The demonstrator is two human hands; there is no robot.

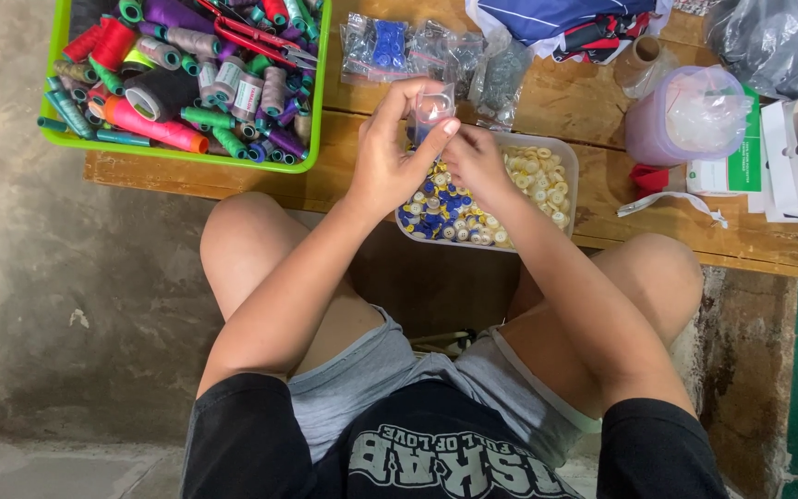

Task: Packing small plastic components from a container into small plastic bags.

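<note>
My left hand (390, 152) holds a small clear plastic bag (431, 106) up by its top edge, just above a clear plastic tray (567, 152) filled with blue and cream buttons. My right hand (477, 162) sits close beside it over the tray, fingers pinched at the bag's lower part; what it pinches is hidden. Both hands touch at the bag. The tray rests at the near edge of a low wooden table (602, 102).
A green basket (57, 55) of coloured thread spools and red scissors (256, 39) stands at the table's left. Small bags of buttons (385, 46) lie behind the tray. A lilac tub (685, 115), folded cloth (565, 23) and green-white boxes (787, 148) fill the right. My bare knees flank the tray.
</note>
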